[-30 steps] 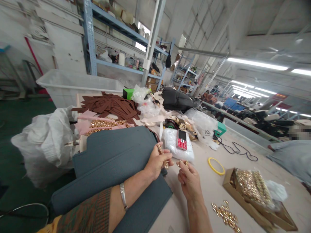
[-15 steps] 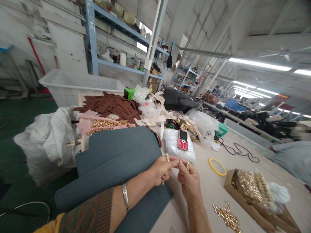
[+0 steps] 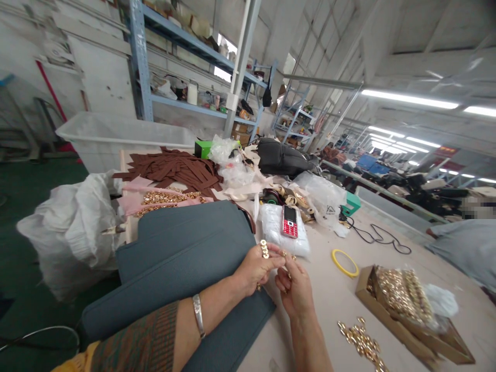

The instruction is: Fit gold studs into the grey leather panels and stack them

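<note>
My left hand [image 3: 253, 270] is closed on a short stack of gold metal rings [image 3: 264, 249] that sticks up above its fingers. My right hand [image 3: 295, 288] meets it from the right, its fingertips pinched on small gold rings [image 3: 289, 256] between the two hands. Both hands hover over the near edge of a stack of grey-blue leather panels [image 3: 182, 258] and the pale table [image 3: 337, 305]. A silver bangle [image 3: 198, 315] sits on my left wrist.
A cardboard box of gold rings [image 3: 403, 299] and loose gold rings [image 3: 362, 341] lie at the right. A yellow tape ring [image 3: 344, 263], a red phone [image 3: 289, 222] on a white bag, brown strips [image 3: 174, 168], a white sack [image 3: 73, 227] and another person's sleeve [image 3: 461, 253] surround the work.
My two hands have come together and touch at the fingertips. The stack of rings in my left hand has risen above its fingers.
</note>
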`<state>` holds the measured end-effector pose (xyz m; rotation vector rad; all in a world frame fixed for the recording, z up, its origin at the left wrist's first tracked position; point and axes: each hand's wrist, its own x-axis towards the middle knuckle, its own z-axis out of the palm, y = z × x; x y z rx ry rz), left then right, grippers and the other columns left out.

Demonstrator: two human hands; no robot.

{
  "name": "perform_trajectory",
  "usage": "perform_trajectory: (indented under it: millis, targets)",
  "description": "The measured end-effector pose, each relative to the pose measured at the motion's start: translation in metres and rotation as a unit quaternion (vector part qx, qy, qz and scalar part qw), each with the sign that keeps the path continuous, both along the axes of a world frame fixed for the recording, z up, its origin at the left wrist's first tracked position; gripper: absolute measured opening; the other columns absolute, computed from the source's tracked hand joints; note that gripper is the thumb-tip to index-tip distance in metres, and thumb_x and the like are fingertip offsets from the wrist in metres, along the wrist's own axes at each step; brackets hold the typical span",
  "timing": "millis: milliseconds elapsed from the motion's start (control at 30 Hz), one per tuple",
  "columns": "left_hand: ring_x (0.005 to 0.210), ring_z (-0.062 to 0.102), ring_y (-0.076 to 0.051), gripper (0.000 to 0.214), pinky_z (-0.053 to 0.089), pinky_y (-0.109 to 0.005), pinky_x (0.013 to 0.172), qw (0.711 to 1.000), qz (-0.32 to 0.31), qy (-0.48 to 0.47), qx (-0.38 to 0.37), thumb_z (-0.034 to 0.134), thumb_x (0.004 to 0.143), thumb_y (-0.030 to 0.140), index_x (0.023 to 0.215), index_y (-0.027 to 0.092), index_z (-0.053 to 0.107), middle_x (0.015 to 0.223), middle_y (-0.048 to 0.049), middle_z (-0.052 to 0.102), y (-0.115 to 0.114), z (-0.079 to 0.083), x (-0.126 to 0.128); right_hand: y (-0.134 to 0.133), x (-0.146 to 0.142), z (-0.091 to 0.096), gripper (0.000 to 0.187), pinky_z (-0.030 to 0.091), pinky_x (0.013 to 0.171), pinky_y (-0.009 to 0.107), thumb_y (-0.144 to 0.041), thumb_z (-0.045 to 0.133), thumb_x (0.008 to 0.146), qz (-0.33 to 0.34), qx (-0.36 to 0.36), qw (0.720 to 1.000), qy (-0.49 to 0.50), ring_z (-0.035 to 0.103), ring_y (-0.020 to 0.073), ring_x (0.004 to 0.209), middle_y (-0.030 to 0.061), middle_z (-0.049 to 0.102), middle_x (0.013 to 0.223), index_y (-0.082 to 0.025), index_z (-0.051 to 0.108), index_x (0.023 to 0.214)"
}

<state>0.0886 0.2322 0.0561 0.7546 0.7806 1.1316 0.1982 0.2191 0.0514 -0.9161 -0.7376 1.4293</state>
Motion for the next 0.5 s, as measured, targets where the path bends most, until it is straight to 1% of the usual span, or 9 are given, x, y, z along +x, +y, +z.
perform_trajectory:
  millis: [67,133,167,200,267,333,367,500]
  targets:
    - [0.031,0.028,0.0,0.05,0.013,-0.019,0.032,1.0,-0.007,0.018,0.007,0.085,0.059,0.042,0.093,0.017,0.059,0.066,0.0077,0.058,0.001,0.0,-0.001,0.002,0.002,-0.001,0.045,0.017,0.034,0.014,-0.05,0.085,0.063,-0.013,-0.003,1.0,0.015,0.018,0.0005,0.04,-0.0099,0.044,0.057,-0.015,0.067,0.087]
    - [0.031,0.025,-0.001,0.047,0.012,-0.019,0.032,0.999,-0.024,0.037,0.008,0.084,0.062,0.044,0.092,0.017,0.059,0.057,0.0105,0.051,0.001,0.001,-0.002,0.005,0.007,-0.001,0.043,0.016,0.034,0.016,-0.05,0.082,0.067,-0.052,0.004,0.998,0.045,0.019,0.0001,0.039,-0.0059,0.055,0.068,-0.016,0.067,0.089]
    - [0.03,0.024,-0.001,0.045,0.012,-0.019,0.032,0.998,-0.038,0.047,0.007,0.083,0.063,0.043,0.092,0.017,0.06,0.053,0.0119,0.048,0.0,0.001,-0.003,0.006,0.011,-0.001,0.042,0.015,0.034,0.016,-0.051,0.081,0.068,-0.074,0.013,0.995,0.06,0.019,0.0002,0.039,-0.005,0.057,0.071,-0.018,0.066,0.089]
    - [0.03,0.023,-0.001,0.042,0.012,-0.018,0.032,0.997,-0.055,0.059,0.006,0.083,0.065,0.042,0.09,0.016,0.061,0.049,0.0131,0.045,-0.001,0.001,-0.002,0.008,0.015,0.0,0.041,0.016,0.035,0.017,-0.052,0.079,0.069,-0.094,0.023,0.993,0.073,0.02,0.0007,0.039,-0.0053,0.057,0.071,-0.019,0.064,0.087]
    - [0.029,0.022,-0.002,0.033,0.013,-0.017,0.031,0.992,-0.095,0.087,0.002,0.081,0.069,0.035,0.088,0.015,0.062,0.044,0.0144,0.04,-0.003,0.001,-0.001,0.011,0.025,0.003,0.041,0.022,0.038,0.017,-0.057,0.076,0.071,-0.117,0.044,0.988,0.086,0.024,0.0025,0.04,-0.0082,0.05,0.064,-0.021,0.06,0.081]
    - [0.029,0.023,-0.002,0.024,0.013,-0.016,0.03,0.985,-0.128,0.115,-0.002,0.079,0.074,0.027,0.086,0.014,0.063,0.043,0.0148,0.039,-0.006,0.0,0.0,0.012,0.034,0.007,0.042,0.027,0.043,0.018,-0.059,0.076,0.071,-0.127,0.058,0.986,0.092,0.028,0.0043,0.042,-0.0099,0.042,0.059,-0.022,0.056,0.077]
    - [0.029,0.024,-0.002,0.021,0.014,-0.016,0.03,0.982,-0.14,0.127,-0.004,0.078,0.076,0.025,0.086,0.014,0.063,0.043,0.0149,0.039,-0.007,0.0,0.001,0.012,0.037,0.009,0.043,0.029,0.044,0.019,-0.059,0.076,0.07,-0.132,0.063,0.985,0.095,0.029,0.0049,0.043,-0.01,0.041,0.059,-0.023,0.055,0.077]
    - [0.029,0.024,-0.001,0.017,0.016,-0.015,0.03,0.972,-0.174,0.156,-0.001,0.075,0.08,0.024,0.085,0.013,0.064,0.046,0.0143,0.042,-0.012,0.0,0.004,0.011,0.039,0.015,0.044,0.028,0.044,0.02,-0.058,0.078,0.068,-0.146,0.068,0.981,0.11,0.028,0.0051,0.043,-0.01,0.041,0.06,-0.023,0.054,0.078]
